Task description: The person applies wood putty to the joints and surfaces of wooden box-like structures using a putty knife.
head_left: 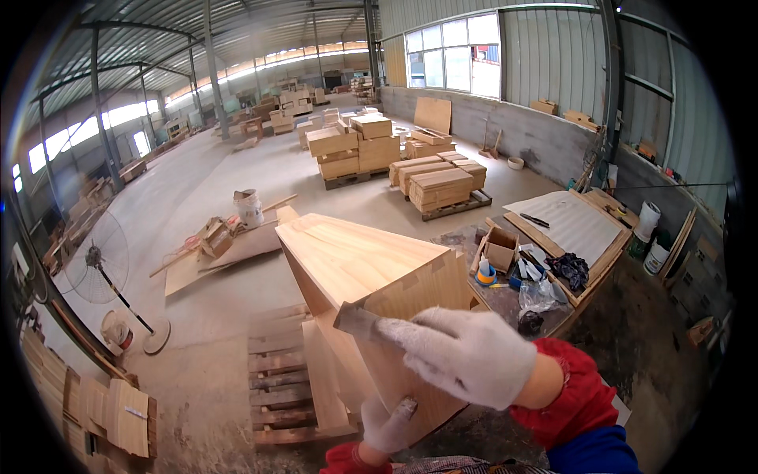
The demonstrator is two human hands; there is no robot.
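A large box of pale wood [371, 261] stands tilted in front of me, with finger joints along its corner edges. My right hand [474, 355], in a white glove, is closed on a putty knife [357, 320]. The knife's flat grey blade lies against the box's near top corner, and the handle is mostly covered by my fingers. Lower down, my left hand [385, 426], also gloved, grips the box's near lower part. Its thumb, darkened at the tip, presses on the wooden face; the other fingers are largely hidden.
A wooden pallet [280, 379] lies left of the box. To the right, a workbench [466, 241] bears a small wooden box [500, 249], blue tape [485, 275] and plastic bags. A standing fan [118, 292] is at left. Stacked wooden boxes [359, 150] stand farther back.
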